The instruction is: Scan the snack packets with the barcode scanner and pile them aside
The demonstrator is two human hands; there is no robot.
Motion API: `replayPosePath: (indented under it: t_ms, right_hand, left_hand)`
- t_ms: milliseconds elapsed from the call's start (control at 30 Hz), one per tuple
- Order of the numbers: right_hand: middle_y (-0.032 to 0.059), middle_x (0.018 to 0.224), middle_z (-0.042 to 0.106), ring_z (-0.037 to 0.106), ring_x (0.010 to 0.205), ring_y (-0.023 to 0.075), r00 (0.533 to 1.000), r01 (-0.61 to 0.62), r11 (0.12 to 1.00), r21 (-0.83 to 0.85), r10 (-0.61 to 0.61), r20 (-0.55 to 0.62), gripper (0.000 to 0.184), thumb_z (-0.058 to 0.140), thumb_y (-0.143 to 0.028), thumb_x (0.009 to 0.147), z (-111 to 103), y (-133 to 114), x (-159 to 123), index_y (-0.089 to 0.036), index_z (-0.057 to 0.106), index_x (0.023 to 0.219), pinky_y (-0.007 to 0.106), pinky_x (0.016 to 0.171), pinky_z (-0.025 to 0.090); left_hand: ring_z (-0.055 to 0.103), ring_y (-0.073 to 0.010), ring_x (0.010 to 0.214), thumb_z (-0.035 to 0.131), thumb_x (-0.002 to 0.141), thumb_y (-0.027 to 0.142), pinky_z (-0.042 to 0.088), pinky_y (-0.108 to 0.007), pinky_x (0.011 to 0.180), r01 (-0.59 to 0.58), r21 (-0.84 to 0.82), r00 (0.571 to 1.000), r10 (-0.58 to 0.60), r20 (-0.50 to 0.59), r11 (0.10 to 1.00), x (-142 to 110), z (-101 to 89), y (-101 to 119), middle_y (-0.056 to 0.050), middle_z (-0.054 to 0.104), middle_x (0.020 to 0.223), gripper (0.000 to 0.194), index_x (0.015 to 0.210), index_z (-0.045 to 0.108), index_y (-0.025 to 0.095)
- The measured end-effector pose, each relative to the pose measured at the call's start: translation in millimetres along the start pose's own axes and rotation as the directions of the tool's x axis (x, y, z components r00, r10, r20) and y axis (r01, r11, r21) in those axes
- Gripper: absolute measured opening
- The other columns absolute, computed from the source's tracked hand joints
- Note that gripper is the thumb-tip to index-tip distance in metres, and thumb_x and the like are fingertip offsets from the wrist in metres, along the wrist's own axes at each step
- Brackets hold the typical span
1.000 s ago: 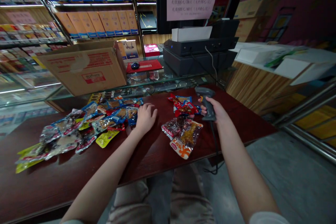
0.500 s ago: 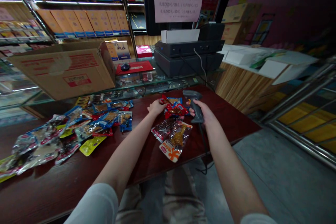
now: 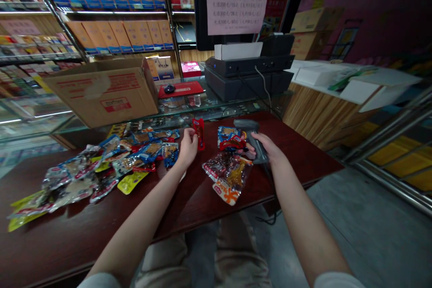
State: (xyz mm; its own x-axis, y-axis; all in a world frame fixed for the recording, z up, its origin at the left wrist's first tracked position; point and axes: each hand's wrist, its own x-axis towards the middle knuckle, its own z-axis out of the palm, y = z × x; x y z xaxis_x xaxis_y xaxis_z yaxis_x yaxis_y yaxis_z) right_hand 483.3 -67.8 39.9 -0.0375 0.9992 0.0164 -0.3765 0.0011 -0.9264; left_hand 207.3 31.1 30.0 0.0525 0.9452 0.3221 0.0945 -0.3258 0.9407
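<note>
My left hand point(image 3: 189, 146) pinches a small red snack packet point(image 3: 199, 134), tilted up between the two groups of packets. In my right hand point(image 3: 265, 146) is a grey barcode scanner point(image 3: 257, 144), its head pointing left and its cord hanging down past the table edge. Close to the scanner lie a blue snack packet point(image 3: 228, 132) and a red one point(image 3: 232, 143). Nearer me are a dark packet point(image 3: 216, 164) and a clear packet with orange print point(image 3: 232, 179). A large heap of mixed snack packets point(image 3: 111, 162) spreads left of my left hand.
The dark red table point(image 3: 189, 207) meets a glass counter point(image 3: 216, 110). On the counter stand an open cardboard box point(image 3: 111, 94), a mouse point(image 3: 169, 89) on a red mat and a black cash drawer point(image 3: 246, 83). A wood-sided counter point(image 3: 317, 108) stands at the right.
My left hand went from beside the heap to the smaller group at right, took a red packet and brought it back left. The scanner stays in my right hand, shifted slightly.
</note>
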Motion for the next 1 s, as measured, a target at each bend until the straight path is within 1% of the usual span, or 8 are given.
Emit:
replayPosePath:
  t_ms: [100, 200, 333, 667, 767, 833, 900, 1000]
  right_hand:
    - [-0.0028, 0.052, 0.053, 0.045, 0.041, 0.0103, 0.990, -0.045, 0.998, -0.042, 0.050, 0.135, 0.040, 0.068, -0.047, 0.083, 4.5, -0.3, -3.5, -0.013, 0.060, 0.103, 0.021, 0.039, 0.035]
    - [-0.0043, 0.050, 0.050, 0.043, 0.038, 0.0099, 0.978, -0.077, 0.995, -0.070, 0.089, 0.189, 0.043, 0.067, -0.050, 0.084, 8.1, 2.3, -5.1, -0.013, 0.058, 0.105, 0.021, 0.039, 0.033]
    - [-0.0057, 0.050, 0.048, 0.039, 0.039, 0.0087, 0.981, -0.056, 0.996, -0.064, 0.066, 0.180, 0.041, 0.068, -0.048, 0.084, 13.0, 5.5, -5.2, -0.014, 0.057, 0.102, 0.021, 0.039, 0.031]
    - [0.0016, 0.079, 0.058, 0.034, 0.043, 0.0038, 0.986, -0.036, 0.999, -0.002, 0.036, 0.161, 0.030, 0.073, -0.039, 0.080, 18.8, 2.8, -6.1, -0.016, 0.059, 0.091, 0.020, 0.035, 0.031]
    - [0.0018, 0.074, 0.059, 0.035, 0.042, 0.0047, 0.991, -0.014, 1.000, 0.010, 0.013, 0.134, 0.028, 0.072, -0.037, 0.079, 18.1, 1.3, -6.3, -0.015, 0.061, 0.092, 0.019, 0.034, 0.029]
    - [-0.0010, 0.062, 0.054, 0.034, 0.040, 0.0058, 0.993, -0.010, 1.000, 0.014, 0.008, 0.117, 0.028, 0.071, -0.038, 0.080, 16.1, 0.4, -5.4, -0.014, 0.062, 0.092, 0.019, 0.034, 0.029]
    - [-0.0009, 0.060, 0.054, 0.034, 0.040, 0.0059, 0.997, 0.022, 0.999, 0.034, -0.024, 0.069, 0.027, 0.070, -0.038, 0.080, 13.3, -0.3, -3.5, -0.014, 0.063, 0.092, 0.019, 0.033, 0.030]
    - [0.0042, 0.078, 0.065, 0.036, 0.043, 0.0051, 0.995, 0.097, 0.992, 0.077, -0.094, -0.040, 0.025, 0.070, -0.035, 0.077, 9.3, -1.0, -0.2, -0.016, 0.063, 0.091, 0.019, 0.033, 0.032]
  left_hand:
    - [0.057, -0.0153, 0.081, 0.068, 0.077, 0.020, 0.041, -0.026, 0.080, -0.052, 0.037, 0.997, 0.049, 0.065, 0.998, -15.3, -10.4, 7.0, -0.001, 0.059, 0.091, 0.022, 0.093, 0.053, 0.022]
    - [0.056, -0.0159, 0.081, 0.073, 0.072, 0.019, 0.041, -0.027, 0.081, -0.050, 0.054, 0.994, 0.045, 0.098, 0.997, -25.1, -11.5, 11.3, -0.001, 0.059, 0.090, 0.026, 0.090, 0.054, 0.022]
    - [0.054, -0.0178, 0.084, 0.072, 0.071, 0.015, 0.041, -0.028, 0.083, -0.060, 0.054, 0.984, 0.050, 0.170, 0.997, -30.1, -8.5, 17.1, -0.001, 0.059, 0.089, 0.024, 0.087, 0.056, 0.022]
    - [0.055, -0.0213, 0.089, 0.068, 0.076, 0.013, 0.042, -0.033, 0.090, -0.154, 0.172, 0.966, 0.111, 0.235, 0.973, -36.0, -8.3, 24.7, -0.003, 0.057, 0.087, 0.020, 0.085, 0.053, 0.023]
    - [0.058, -0.0229, 0.092, 0.066, 0.080, 0.017, 0.043, -0.033, 0.089, -0.169, 0.269, 0.967, 0.106, 0.231, 0.948, -35.8, -10.5, 23.4, -0.005, 0.060, 0.095, 0.017, 0.091, 0.054, 0.024]
    - [0.060, -0.0256, 0.096, 0.063, 0.084, 0.022, 0.043, -0.036, 0.090, -0.179, 0.402, 0.975, 0.106, 0.196, 0.898, -32.8, -17.0, 25.3, -0.008, 0.062, 0.102, 0.014, 0.096, 0.056, 0.024]
    - [0.059, -0.0306, 0.102, 0.057, 0.087, 0.026, 0.041, -0.042, 0.095, -0.178, 0.574, 0.983, 0.119, 0.138, 0.799, -27.4, -28.7, 29.2, -0.013, 0.063, 0.104, 0.013, 0.100, 0.059, 0.022]
    - [0.054, -0.0397, 0.114, 0.049, 0.089, 0.027, 0.034, -0.055, 0.101, -0.094, 0.833, 0.992, 0.117, 0.035, 0.545, -18.3, -53.0, 36.0, -0.021, 0.066, 0.104, 0.022, 0.102, 0.063, 0.015]
